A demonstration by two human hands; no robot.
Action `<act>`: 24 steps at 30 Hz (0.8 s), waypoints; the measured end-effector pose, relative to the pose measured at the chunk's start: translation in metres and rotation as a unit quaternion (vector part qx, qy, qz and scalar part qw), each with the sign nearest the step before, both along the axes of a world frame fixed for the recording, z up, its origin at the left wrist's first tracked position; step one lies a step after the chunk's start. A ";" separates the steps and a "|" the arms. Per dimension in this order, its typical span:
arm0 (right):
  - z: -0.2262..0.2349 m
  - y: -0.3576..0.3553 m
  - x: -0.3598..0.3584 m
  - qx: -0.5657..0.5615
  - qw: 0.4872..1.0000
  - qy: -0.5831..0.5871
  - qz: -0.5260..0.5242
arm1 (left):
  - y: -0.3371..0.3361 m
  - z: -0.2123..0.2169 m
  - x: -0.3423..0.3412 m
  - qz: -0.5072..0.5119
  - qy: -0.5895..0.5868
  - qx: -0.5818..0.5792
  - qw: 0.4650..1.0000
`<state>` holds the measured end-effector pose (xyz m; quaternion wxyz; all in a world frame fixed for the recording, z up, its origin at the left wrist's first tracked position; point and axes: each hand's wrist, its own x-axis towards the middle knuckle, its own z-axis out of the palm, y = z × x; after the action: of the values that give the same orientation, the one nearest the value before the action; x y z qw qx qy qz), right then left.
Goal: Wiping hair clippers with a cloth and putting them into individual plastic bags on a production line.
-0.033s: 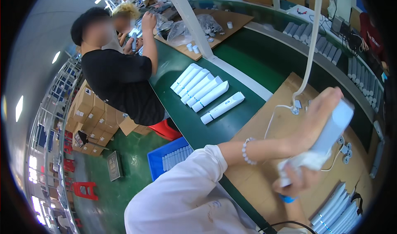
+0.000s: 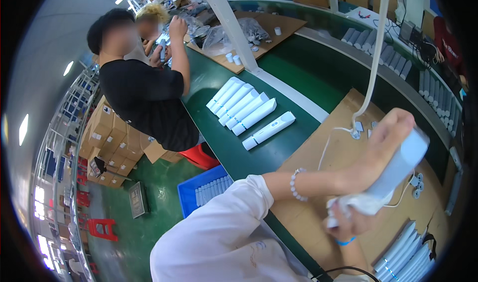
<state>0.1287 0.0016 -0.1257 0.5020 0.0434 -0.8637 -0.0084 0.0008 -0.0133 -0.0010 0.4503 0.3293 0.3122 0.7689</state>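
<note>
My left hand (image 2: pixel 387 145), with a beaded bracelet at its wrist, grips a pale blue-white handheld device (image 2: pixel 406 157) shaped like a hair clipper. The device is tilted, its upper end toward the far right. A crumpled white cloth (image 2: pixel 367 202) covers its lower end. My right hand (image 2: pixel 347 225), a blue band at its wrist, is closed on that cloth and slightly blurred. Both hands are above a brown board (image 2: pixel 298 202). Left of it, on the green table, one similar device (image 2: pixel 269 130) lies apart from a row of several more (image 2: pixel 241 105).
More devices (image 2: pixel 406 252) are lined up at the lower right. A white cable (image 2: pixel 371 83) hangs down to the board near small round parts (image 2: pixel 418 185). A blue bin (image 2: pixel 186 197) of pale tubes stands on the floor. A co-worker in black (image 2: pixel 144 98) is at the table's left.
My right hand has shifted left and slightly down with the cloth. My left hand and the device have moved slightly right and down.
</note>
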 end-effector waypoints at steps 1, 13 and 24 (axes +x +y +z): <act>0.013 -0.012 -0.019 0.079 0.984 0.154 -0.029 | -0.006 0.005 0.005 0.047 0.002 0.004 0.999; -0.015 0.005 -0.051 -0.243 0.954 -0.169 0.050 | -0.100 0.022 -0.009 0.063 0.103 0.076 0.990; 0.001 -0.057 -0.038 -0.520 0.750 -0.246 0.325 | -0.187 -0.070 0.007 0.399 -0.011 -0.111 0.910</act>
<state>0.0904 -0.0553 -0.1249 0.1895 0.0545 -0.7616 0.6173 0.0077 -0.1999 -0.0705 0.1434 0.1169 0.4958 0.8485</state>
